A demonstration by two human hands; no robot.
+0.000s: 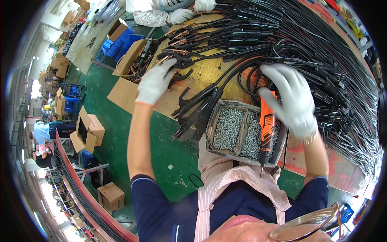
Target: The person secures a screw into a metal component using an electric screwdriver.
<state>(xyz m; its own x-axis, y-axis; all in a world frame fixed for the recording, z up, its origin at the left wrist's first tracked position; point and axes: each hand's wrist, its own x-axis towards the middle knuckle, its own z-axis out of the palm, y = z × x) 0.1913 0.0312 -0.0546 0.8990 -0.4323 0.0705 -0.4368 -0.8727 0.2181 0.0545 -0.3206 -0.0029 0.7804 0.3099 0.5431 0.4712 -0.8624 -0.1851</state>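
My left hand, in a white glove, is at the left edge of the table with its fingers closed around the end of a black welding electrode holder with copper jaws. My right hand, also gloved, has its fingers apart above black cables. Its thumb is close to the top of an orange and black electric screwdriver, which lies bit-down across the screw tray. That tray has compartments full of small silver screws. More black holders lie left of the tray.
Rows of black holders and a thick bundle of cables cover the far and right table. Another person's gloved hand is at the far edge. An open cardboard box of copper parts and a blue crate stand left.
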